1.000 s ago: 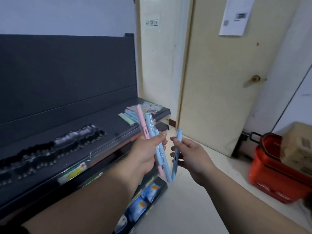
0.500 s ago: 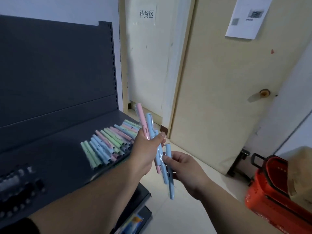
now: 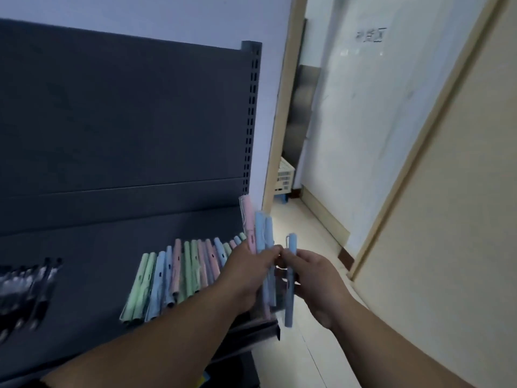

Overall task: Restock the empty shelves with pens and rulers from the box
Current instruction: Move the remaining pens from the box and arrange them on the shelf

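At a dark grey shelf (image 3: 112,233) beside a cream door (image 3: 447,247), pastel pens (image 3: 179,270) lie in a row toward its right edge, black pens (image 3: 28,287) further left. Fingers (image 3: 271,252) of the left hand (image 3: 246,273) curl round a pink-and-blue bundle (image 3: 260,233) over that edge; the right hand (image 3: 316,278) pinches one blue pen (image 3: 288,306) mid-barrel. Light, stiff, probably slick, they suit a mid-barrel grip.

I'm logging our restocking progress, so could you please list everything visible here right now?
shelf: one, dark grey, left
pastel pens: over a dozen, green, blue, pink, rowed on shelf
dark pens: several, black, blurred, shelf's left end
held pens: three visible, one pink, two blue, upright at shelf's right end
single pen: one, blue, upright beside them
door: one, beige, right
crate: one, white, beyond shelf
left hand: grips held pens
right hand: pinches single pen
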### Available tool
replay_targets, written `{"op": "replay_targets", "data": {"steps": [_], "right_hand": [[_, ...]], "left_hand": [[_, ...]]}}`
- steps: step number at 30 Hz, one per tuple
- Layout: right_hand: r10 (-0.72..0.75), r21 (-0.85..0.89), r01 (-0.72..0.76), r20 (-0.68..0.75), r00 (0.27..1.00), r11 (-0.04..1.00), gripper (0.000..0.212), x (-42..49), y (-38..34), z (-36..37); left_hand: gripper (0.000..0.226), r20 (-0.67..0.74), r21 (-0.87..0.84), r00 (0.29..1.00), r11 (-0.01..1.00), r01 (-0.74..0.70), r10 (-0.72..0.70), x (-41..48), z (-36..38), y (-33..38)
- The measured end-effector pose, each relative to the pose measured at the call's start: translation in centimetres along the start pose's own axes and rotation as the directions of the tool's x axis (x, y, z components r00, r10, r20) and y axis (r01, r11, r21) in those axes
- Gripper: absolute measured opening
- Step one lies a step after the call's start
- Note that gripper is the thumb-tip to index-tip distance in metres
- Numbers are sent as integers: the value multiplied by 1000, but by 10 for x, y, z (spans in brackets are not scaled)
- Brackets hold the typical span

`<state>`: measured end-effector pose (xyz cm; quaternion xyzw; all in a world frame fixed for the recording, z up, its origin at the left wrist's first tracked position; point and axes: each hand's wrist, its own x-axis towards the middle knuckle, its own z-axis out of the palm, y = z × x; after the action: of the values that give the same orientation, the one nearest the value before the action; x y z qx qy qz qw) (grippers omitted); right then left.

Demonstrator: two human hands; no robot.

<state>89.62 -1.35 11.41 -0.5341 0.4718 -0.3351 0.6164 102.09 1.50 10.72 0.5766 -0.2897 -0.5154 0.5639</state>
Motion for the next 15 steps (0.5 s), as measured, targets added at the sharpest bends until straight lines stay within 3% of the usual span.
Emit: {"op": "replay_targets", "data": {"steps": [3,5,7,9,12,15], "right_hand": [[-24,-77,25,2,1000,997,22,36,-22,-13],[-38,-123,47,73,997,991,32,51,-34,-8],[-58,-169,88,174,983,982,48,62,-40,2],[-81,-166,127,258,963,978,42,70,-43,13],[-69,-159,118,283,957,980,34,81,-44,25],[-74,-128,116,295,953,985,18,91,-42,33]], "left_hand": [[16,-106,159,990,985,-73,90,10,3,6],[15,-160,371,974,924,-94,163,12,-1,9],[18,-136,598,965,795,-101,224,13,-5,12],[28,-102,758,964,647,-85,247,14,-8,15],[51,-65,881,964,469,-66,259,16,-12,18],[60,-9,888,976,449,-93,219,14,-17,20]]}}
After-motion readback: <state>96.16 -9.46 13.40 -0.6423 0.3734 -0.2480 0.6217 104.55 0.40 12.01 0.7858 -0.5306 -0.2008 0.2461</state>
